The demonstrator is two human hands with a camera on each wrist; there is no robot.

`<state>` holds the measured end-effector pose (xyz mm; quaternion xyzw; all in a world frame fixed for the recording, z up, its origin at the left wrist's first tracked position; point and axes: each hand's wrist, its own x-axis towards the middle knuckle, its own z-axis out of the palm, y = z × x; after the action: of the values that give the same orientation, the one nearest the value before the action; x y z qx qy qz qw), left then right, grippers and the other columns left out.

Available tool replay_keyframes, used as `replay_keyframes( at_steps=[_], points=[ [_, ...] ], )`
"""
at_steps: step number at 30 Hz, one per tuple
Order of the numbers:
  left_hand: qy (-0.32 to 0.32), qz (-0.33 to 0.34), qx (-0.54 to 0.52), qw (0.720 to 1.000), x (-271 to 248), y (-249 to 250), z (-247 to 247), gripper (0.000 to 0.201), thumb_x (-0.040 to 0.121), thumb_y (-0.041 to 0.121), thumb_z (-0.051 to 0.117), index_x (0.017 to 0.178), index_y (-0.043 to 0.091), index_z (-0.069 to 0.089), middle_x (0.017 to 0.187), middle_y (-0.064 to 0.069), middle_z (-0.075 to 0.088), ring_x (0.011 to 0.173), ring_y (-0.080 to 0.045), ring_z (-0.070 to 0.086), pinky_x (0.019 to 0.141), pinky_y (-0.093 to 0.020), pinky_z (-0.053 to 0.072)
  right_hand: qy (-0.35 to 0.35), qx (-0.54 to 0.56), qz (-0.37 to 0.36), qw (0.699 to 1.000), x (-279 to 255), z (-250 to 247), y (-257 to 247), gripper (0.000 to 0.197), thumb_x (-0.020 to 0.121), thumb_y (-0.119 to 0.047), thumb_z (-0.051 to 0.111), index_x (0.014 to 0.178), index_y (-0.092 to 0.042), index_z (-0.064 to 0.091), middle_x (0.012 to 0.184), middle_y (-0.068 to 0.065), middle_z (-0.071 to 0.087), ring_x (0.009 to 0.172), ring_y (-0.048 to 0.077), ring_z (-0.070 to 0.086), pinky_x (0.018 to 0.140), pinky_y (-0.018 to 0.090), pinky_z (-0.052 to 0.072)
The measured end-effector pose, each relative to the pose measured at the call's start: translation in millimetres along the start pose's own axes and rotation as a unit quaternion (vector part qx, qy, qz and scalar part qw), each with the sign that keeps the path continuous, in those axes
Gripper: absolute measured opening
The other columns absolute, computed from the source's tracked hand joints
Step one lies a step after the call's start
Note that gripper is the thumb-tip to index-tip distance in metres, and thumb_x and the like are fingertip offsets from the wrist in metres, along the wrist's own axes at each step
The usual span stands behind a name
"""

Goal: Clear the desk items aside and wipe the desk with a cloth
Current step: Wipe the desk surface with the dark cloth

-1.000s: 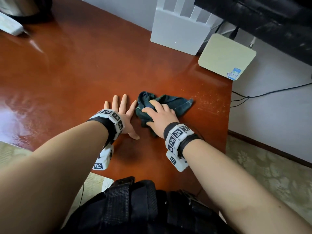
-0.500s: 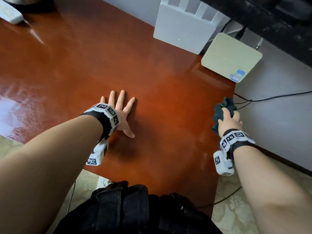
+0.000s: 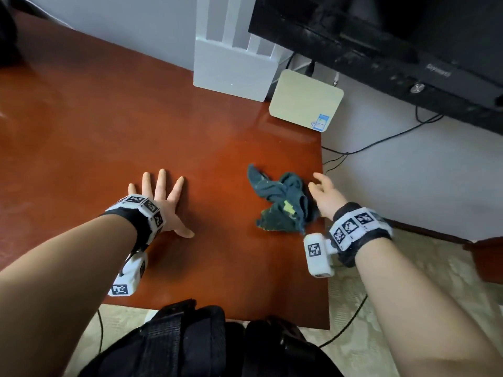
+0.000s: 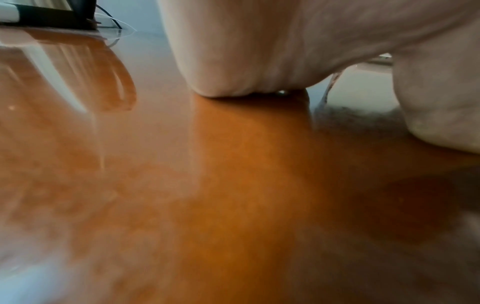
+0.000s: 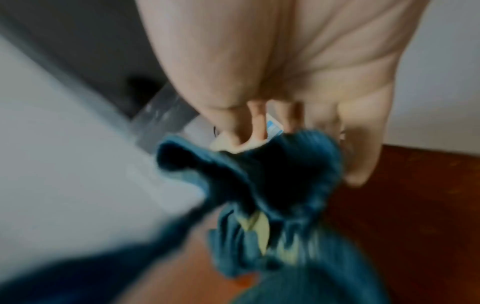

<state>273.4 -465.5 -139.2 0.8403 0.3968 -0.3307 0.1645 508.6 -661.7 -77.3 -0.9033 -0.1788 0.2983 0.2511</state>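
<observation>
Cloth (image 3: pixel 281 204) lies crumpled at the desk's (image 3: pixel 136 118) right edge, against your right hand (image 3: pixel 325 195); fingers loosely extended, grasp not evident. Left hand (image 3: pixel 163 202) flat, pressing the desktop. Judgement: regather the cloth under your palm, flatten it, keep strokes clear of the beige box (image 3: pixel 306 100)

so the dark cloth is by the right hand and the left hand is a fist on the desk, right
No fist: the head view shows the left hand flat on the desk, fingers spread. The dark cloth is by the right hand.
</observation>
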Motion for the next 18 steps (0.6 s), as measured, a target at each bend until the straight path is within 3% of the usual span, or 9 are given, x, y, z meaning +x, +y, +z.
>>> replay_keyframes(
  at_steps=[2,5,7,9,11,14,18],
  points=[
    [0.002,0.001,0.003,1.0,-0.4,-0.6,0.4,0.131,0.058,0.074,0.066,0.142,0.036,-0.026,0.15,-0.004,-0.035,0.139,-0.034,-0.029,0.113,-0.057,-0.008,0.025,-0.109,-0.028,0.993,-5.1,19.7,4.9,0.056,0.097,-0.04,0.039,0.148,-0.027,0.018,0.154,0.007,0.02,0.138,0.029,0.03,0.112,0.04,0.028],
    [0.001,0.0,0.006,1.0,-1.0,-0.1,0.0,0.13,0.059,0.074,0.066,0.142,0.036,-0.026,0.15,-0.004,-0.035,0.139,-0.034,-0.029,0.113,-0.057,-0.008,-0.032,-0.191,-0.065,0.979,-16.1,58.1,7.0,0.065,0.091,-0.052,0.044,0.147,-0.038,0.014,0.158,0.003,-0.005,0.145,0.03,0.006,0.115,0.043,0.019],
    [-0.002,-0.002,0.005,1.0,-1.0,0.2,0.0,0.13,0.059,0.074,0.066,0.142,0.036,-0.027,0.15,-0.004,-0.036,0.139,-0.034,-0.03,0.113,-0.057,-0.008,-0.024,-0.282,-0.097,0.954,-20.5,77.1,3.1,0.067,0.088,-0.057,0.046,0.146,-0.042,0.015,0.158,0.002,-0.01,0.145,0.031,-0.004,0.115,0.046,0.015],
    [-0.003,-0.004,0.006,1.0,-0.7,1.0,-0.3,0.13,0.059,0.074,0.066,0.142,0.036,-0.027,0.15,-0.004,-0.036,0.139,-0.033,-0.03,0.113,-0.057,-0.009,-0.012,-0.366,-0.141,0.92,-22.0,89.1,-1.0,0.062,0.089,-0.057,0.045,0.144,-0.043,0.021,0.158,0.001,-0.006,0.144,0.03,-0.007,0.114,0.05,0.012],
    [-0.002,-0.005,0.007,1.0,-1.7,1.3,-0.3,0.13,0.059,0.073,0.066,0.142,0.036,-0.026,0.15,-0.004,-0.035,0.139,-0.033,-0.029,0.113,-0.056,-0.009,-0.013,-0.413,-0.174,0.894,-23.7,99.6,-2.0,0.052,0.093,-0.05,0.041,0.142,-0.041,0.026,0.157,0.001,0.001,0.144,0.028,-0.007,0.113,0.051,0.01],
    [-0.003,-0.01,0.006,1.0,-0.9,2.0,-0.7,0.13,0.059,0.073,0.066,0.142,0.036,-0.027,0.15,-0.004,-0.035,0.139,-0.034,-0.029,0.113,-0.056,-0.008,0.004,-0.402,-0.182,0.897,-21.7,99.3,5.1,0.046,0.099,-0.029,0.038,0.142,-0.041,0.026,0.156,-0.001,0.004,0.143,0.028,-0.001,0.11,0.048,0.018],
    [-0.007,-0.023,0.002,1.0,-4.2,8.3,-3.6,0.128,0.061,0.072,0.066,0.143,0.034,-0.025,0.151,-0.006,-0.034,0.14,-0.035,-0.027,0.112,-0.058,-0.006,-0.029,-0.406,-0.179,0.896,-20.6,70.4,20.3,0.074,0.089,0.002,0.04,0.145,-0.04,0.018,0.157,0.001,-0.002,0.141,0.031,0.002,0.112,0.04,0.02]
  ],
)
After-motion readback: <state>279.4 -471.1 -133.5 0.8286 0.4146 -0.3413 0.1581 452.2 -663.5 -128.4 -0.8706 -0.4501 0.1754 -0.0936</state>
